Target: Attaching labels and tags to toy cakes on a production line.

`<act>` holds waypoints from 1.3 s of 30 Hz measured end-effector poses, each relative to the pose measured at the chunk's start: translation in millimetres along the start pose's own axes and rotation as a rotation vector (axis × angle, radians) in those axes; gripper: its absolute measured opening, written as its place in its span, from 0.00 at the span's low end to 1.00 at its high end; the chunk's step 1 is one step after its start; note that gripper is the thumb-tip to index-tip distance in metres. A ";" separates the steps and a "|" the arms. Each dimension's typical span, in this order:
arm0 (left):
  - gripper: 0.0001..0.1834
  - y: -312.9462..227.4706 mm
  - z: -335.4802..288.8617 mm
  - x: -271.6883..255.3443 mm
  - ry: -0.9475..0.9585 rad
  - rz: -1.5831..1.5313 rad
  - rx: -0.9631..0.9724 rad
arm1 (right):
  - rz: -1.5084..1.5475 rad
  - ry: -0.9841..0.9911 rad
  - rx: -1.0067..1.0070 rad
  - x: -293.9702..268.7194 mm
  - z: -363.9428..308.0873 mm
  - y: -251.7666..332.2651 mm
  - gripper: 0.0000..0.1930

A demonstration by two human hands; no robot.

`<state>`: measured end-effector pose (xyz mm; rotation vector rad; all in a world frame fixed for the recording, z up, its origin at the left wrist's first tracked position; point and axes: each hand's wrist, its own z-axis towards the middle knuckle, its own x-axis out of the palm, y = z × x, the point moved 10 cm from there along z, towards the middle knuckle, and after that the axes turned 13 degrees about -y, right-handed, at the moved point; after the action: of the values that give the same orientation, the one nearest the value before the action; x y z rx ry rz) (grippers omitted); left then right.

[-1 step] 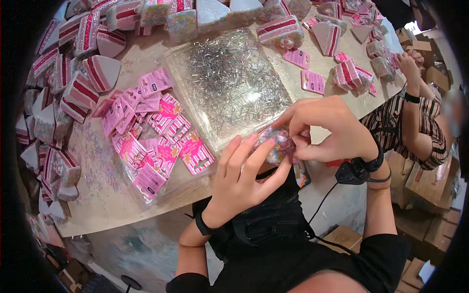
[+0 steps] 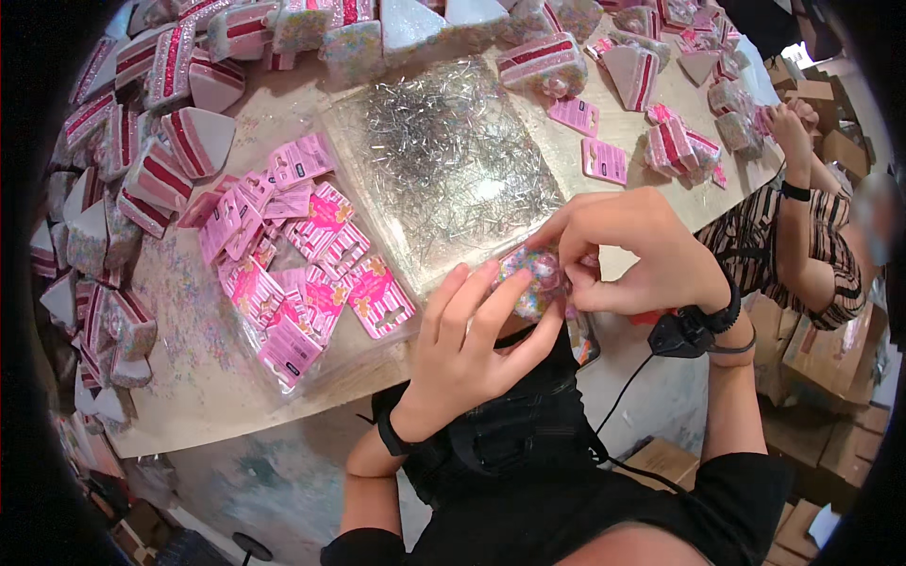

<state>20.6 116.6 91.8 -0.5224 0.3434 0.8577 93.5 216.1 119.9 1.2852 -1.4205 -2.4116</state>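
A toy cake slice (image 2: 540, 285) coated in pastel sprinkles is between my hands at the table's near edge. My left hand (image 2: 477, 335) holds it from the left, its thumb on the near side and its fingers lying along the far side. At its right end, my right hand (image 2: 634, 255) is closed in a pinch against the sprinkled surface. Whatever is between those fingertips is too small to make out. Just beyond my hands, a clear plastic tray (image 2: 401, 259) holds many thin silvery pins (image 2: 415, 123).
Pink cardboard tags (image 2: 326, 222) lie heaped on a clear plastic bag at the left. Cake slices (image 2: 196, 141) crowd the table's left and far sides. Two loose tags (image 2: 604, 160) rest beyond my right hand. Another person (image 2: 797, 226) works at the right, near stacked cartons (image 2: 830, 354).
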 end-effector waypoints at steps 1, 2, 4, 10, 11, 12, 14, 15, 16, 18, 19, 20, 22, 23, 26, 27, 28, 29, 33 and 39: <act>0.14 -0.3 2.0 -0.4 0.002 -0.008 0.004 | 0.009 0.013 0.008 -1.2 1.1 1.3 0.07; 0.14 0.0 2.4 -2.5 -0.015 0.003 0.019 | -0.001 0.007 -0.014 -1.8 2.5 3.3 0.07; 0.14 0.7 0.2 -4.8 0.036 -0.026 -0.013 | -0.022 0.030 -0.039 2.1 1.5 9.6 0.07; 0.15 -3.1 -9.4 -1.2 0.056 -0.041 0.025 | -0.247 0.100 -0.169 16.9 -3.9 24.6 0.08; 0.15 -5.2 -10.5 -4.5 0.035 -0.028 0.048 | -0.263 0.085 -0.195 17.1 -5.6 32.6 0.08; 0.15 -5.3 -10.9 -3.3 0.039 -0.032 0.024 | -0.386 0.118 -0.261 21.1 -10.7 40.8 0.08; 0.14 -3.9 -8.6 -4.4 0.049 -0.018 0.008 | -0.575 0.165 -0.374 24.7 -19.0 56.4 0.08; 0.14 -5.1 -7.5 -5.5 0.033 -0.012 0.027 | -0.592 0.151 -0.388 19.9 -18.3 58.5 0.08; 0.14 -4.6 -7.5 -4.3 0.034 -0.009 0.022 | -0.550 0.209 -0.333 19.5 -19.4 53.4 0.09; 0.15 -4.0 -8.5 -3.3 0.054 -0.024 0.016 | -0.493 0.354 -0.156 17.5 -18.3 34.8 0.09; 0.15 -3.9 -8.6 -4.0 0.047 -0.019 0.027 | -0.501 0.345 -0.164 13.7 -11.6 28.8 0.09; 0.16 -4.7 -7.3 -2.9 0.065 -0.033 0.017 | -0.349 0.380 -0.085 12.5 -8.7 18.9 0.08; 0.17 -4.0 -7.4 -2.0 0.079 -0.034 0.012 | -0.047 0.406 -0.015 12.7 3.4 13.1 0.08; 0.19 -4.3 -7.2 -1.5 0.075 -0.039 0.013 | -0.054 0.400 -0.019 9.7 10.3 12.2 0.08; 0.21 -5.1 -6.6 -1.0 0.060 -0.044 0.021 | 0.025 0.542 0.125 20.2 12.4 -3.4 0.10; 0.21 -5.2 -6.3 -1.4 0.054 -0.044 0.023 | 0.024 0.539 0.123 20.8 14.2 -3.0 0.10; 0.21 -5.5 -6.0 -1.8 0.053 -0.044 0.027 | -0.045 0.572 0.168 23.8 14.8 -7.2 0.11; 0.21 -4.9 -6.4 -2.1 0.057 -0.040 0.020 | -0.112 0.607 0.211 26.8 14.5 -11.7 0.13; 0.21 -4.2 -6.4 -2.6 0.066 -0.038 0.011 | -0.173 0.622 0.059 34.3 14.0 -7.1 0.14; 0.24 -4.2 -2.3 -5.1 -0.006 -0.059 -0.009 | -0.084 0.547 -0.033 -2.1 6.8 0.3 0.11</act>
<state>20.7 109.9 93.6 -0.5358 0.3178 0.8034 90.2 221.6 123.0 1.8352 -1.1774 -1.8874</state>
